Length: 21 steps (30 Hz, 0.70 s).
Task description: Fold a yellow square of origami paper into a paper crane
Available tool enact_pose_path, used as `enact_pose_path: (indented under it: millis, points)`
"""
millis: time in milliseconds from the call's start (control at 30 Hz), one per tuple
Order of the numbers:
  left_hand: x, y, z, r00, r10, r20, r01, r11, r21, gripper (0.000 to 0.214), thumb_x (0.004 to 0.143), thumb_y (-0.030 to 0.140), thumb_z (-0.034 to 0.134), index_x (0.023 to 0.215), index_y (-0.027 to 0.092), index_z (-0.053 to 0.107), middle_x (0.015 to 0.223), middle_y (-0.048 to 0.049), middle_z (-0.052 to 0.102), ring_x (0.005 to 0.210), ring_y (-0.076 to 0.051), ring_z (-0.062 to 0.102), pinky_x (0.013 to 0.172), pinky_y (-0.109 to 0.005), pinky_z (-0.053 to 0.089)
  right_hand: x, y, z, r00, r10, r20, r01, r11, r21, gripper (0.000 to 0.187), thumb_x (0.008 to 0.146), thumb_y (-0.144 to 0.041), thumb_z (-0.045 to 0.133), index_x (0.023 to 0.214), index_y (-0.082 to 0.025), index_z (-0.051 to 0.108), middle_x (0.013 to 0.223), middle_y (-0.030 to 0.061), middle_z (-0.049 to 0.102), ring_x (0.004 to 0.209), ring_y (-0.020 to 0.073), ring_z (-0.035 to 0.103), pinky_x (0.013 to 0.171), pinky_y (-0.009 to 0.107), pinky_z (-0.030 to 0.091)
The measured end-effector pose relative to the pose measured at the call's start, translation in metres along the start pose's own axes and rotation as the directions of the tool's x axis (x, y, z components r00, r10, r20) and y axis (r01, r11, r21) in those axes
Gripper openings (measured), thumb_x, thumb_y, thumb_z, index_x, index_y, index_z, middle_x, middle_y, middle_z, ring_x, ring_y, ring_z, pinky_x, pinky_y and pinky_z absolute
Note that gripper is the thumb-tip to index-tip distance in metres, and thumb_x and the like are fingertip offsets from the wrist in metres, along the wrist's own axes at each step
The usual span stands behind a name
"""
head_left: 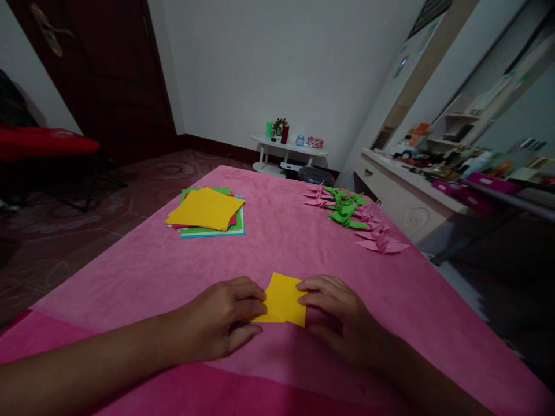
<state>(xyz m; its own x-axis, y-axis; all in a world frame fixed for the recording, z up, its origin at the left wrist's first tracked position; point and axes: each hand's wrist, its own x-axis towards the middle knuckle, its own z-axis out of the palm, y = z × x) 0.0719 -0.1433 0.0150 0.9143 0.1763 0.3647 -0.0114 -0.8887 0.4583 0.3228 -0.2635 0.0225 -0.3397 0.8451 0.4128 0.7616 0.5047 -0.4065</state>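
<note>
A small folded yellow paper [284, 299] lies on the pink tablecloth [277, 231] near the front edge. My left hand [223, 318] grips its left side, with fingers curled over the edge and thumb under it. On the paper's right edge rests my right hand [336, 315], fingertips bent and pressing down. Both hands touch the paper from opposite sides.
A stack of coloured paper squares [207, 212], yellow on top, lies at the far left of the table. Folded pink and green paper cranes [353, 216] cluster at the far right. A cluttered dresser [433, 173] stands right, a small white shelf [288, 151] behind.
</note>
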Motion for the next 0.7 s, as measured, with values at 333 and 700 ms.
enact_pose_path:
  millis: [333,700]
  points:
    - [-0.001,0.002,0.005,1.000,0.027,-0.013,-0.026,0.997,0.074,0.017,0.083,0.018,0.053,0.092,0.018,0.067,0.108,-0.0098,0.059,0.093,-0.018,0.056,0.079,-0.030,0.049,0.000,0.004,0.016,0.999,-0.015,-0.049,0.015,1.000,0.003,0.017,0.083,-0.016,0.052,0.093,-0.022,0.065,0.101,0.0082,0.063,0.091,0.0195,0.058,0.079,0.036,0.046]
    - [-0.001,0.000,0.008,0.998,0.061,-0.003,-0.061,0.995,0.079,0.018,0.085,0.018,0.051,0.096,0.016,0.065,0.101,-0.0100,0.062,0.092,-0.018,0.056,0.081,-0.033,0.048,0.011,-0.004,0.023,0.979,0.181,-0.094,-0.155,0.960,0.233,0.012,0.079,-0.010,0.057,0.080,-0.019,0.064,0.086,0.0047,0.064,0.085,0.0163,0.058,0.076,0.030,0.046]
